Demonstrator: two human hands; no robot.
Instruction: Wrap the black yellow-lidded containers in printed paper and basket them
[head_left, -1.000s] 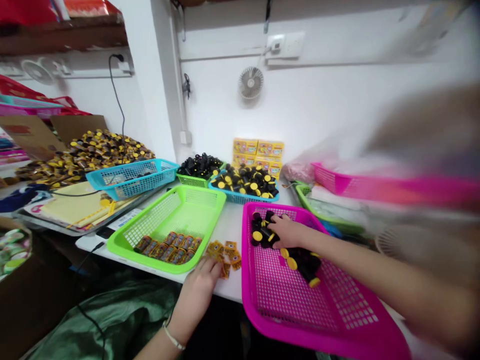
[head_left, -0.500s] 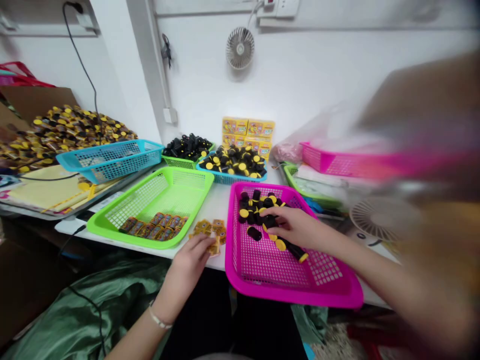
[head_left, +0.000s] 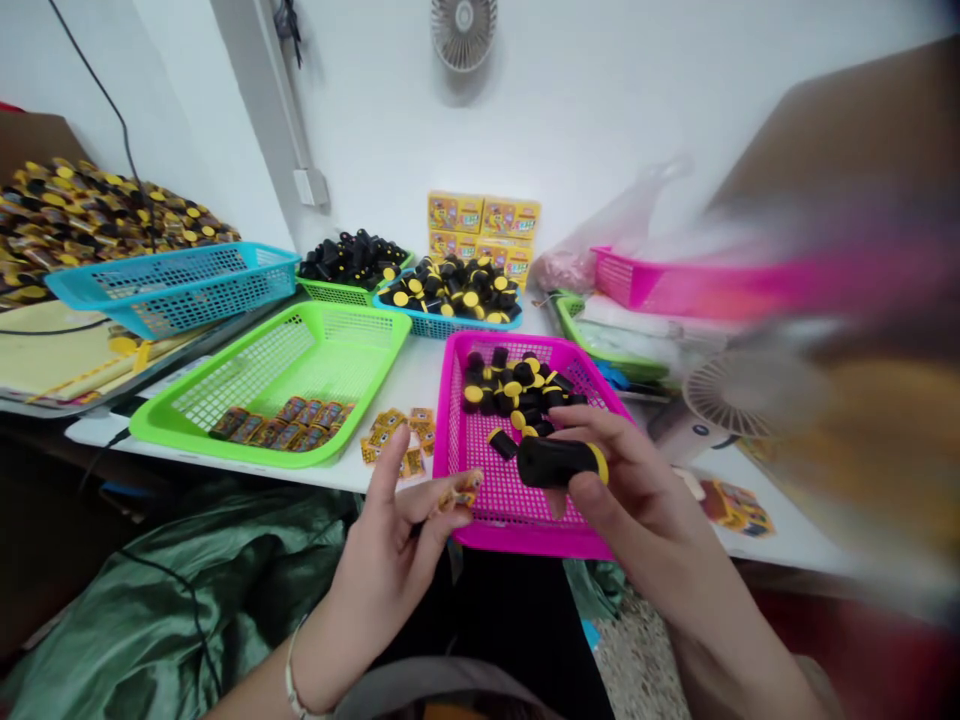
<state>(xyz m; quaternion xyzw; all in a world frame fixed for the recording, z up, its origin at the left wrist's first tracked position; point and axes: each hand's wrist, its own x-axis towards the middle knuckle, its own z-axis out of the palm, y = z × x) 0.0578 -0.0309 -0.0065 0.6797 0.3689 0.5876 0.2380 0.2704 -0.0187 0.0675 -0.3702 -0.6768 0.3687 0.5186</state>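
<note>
White wall [head_left: 615, 90] ahead, fan [head_left: 463, 30] at twelve o'clock (dial read from mid-view), worktop [head_left: 425, 368] below. We note our right hand [head_left: 656, 500] at four, fingers clamped on a black cylinder [head_left: 553, 463] over the pink basket [head_left: 517, 538]. At seven, our left hand [head_left: 382, 560] pinches a yellow printed slip [head_left: 459, 492], index finger raised clear. More slips [head_left: 383, 440] lie at eight, between pink and green basket [head_left: 232, 453].

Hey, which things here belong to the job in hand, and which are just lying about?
Seemingly part of the job:
yellow-ended black cylinder in the right hand
printed piece in the left hand
loose yellow printed pieces
magenta basket of black cylinders
lime-green basket with wrapped cylinders

Probably just lying about:
green cloth
clear plastic bag
desk fan
</note>
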